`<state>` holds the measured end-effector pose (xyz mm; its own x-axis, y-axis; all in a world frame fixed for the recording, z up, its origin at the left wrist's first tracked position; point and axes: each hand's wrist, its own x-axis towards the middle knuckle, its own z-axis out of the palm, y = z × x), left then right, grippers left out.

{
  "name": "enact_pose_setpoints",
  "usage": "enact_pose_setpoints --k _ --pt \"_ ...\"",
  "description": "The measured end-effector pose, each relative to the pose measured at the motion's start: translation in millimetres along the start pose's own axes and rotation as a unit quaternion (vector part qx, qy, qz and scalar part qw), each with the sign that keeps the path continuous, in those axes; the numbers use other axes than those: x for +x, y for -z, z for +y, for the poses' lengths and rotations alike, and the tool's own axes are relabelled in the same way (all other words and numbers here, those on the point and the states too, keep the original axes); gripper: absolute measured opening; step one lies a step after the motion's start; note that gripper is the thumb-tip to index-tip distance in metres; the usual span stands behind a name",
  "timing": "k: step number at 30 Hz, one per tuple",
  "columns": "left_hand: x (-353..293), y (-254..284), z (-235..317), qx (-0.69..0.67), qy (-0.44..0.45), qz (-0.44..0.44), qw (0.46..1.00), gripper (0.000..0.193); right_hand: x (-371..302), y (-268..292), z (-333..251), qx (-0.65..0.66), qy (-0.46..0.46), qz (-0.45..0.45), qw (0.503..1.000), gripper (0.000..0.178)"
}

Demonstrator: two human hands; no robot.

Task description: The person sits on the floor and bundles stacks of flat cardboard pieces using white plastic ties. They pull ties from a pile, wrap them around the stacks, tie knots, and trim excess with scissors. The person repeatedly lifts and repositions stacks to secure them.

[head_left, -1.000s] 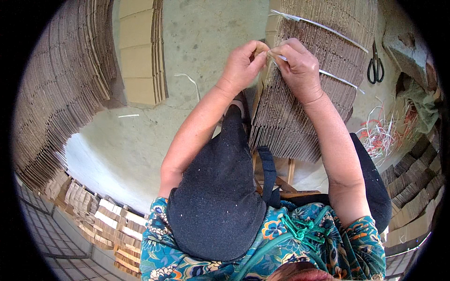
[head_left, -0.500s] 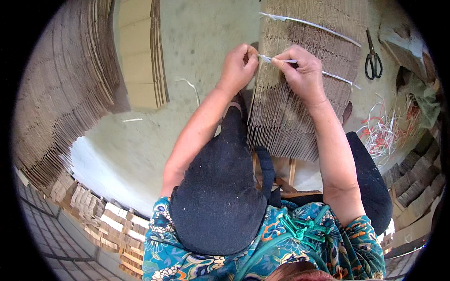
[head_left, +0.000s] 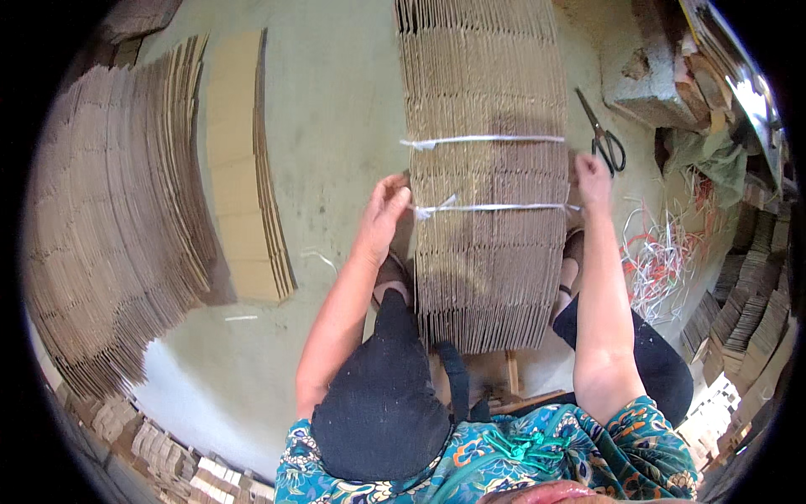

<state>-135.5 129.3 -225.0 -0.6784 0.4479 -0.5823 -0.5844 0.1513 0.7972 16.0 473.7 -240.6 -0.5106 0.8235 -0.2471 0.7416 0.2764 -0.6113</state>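
A long bundle of corrugated cardboard pieces (head_left: 491,277), standing on edge and packed side by side, lies between my feet. Two white plastic straps cross it: a far strap (head_left: 495,139) and a nearer strap (head_left: 504,207), each knotted near the left edge. My left hand (head_left: 384,217) is at the bundle's left side, close to the nearer knot, with fingers loosely bent, apart and holding nothing visible. Beside the right edge, between the two strap ends, is my right hand (head_left: 594,182). Its fingers are loosely bent and hold nothing I can see.
Black-handled scissors (head_left: 606,143) lie on the floor just beyond my right hand. Tangled white and red strap scraps (head_left: 659,260) are heaped at the right. On the left stand a large cardboard stack (head_left: 117,218) and a smaller, lighter stack (head_left: 235,168).
Both hands have let go of the white strap at the knot and moved apart, one to each side of the bundle. The view has shifted, so more of the bundle's far part shows.
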Motion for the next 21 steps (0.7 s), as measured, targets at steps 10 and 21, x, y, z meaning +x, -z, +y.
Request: enact_pose_setpoints --k 10,21 --pt "-3.5 -16.4 24.8 0.149 0.009 -0.017 0.989 0.079 -33.9 -59.8 38.9 0.298 -0.188 -0.140 0.925 0.037" --pt "-56.5 -50.5 145.3 0.166 -0.199 -0.051 0.964 0.097 -26.0 42.0 -76.3 0.668 -0.045 -0.157 0.726 0.050"
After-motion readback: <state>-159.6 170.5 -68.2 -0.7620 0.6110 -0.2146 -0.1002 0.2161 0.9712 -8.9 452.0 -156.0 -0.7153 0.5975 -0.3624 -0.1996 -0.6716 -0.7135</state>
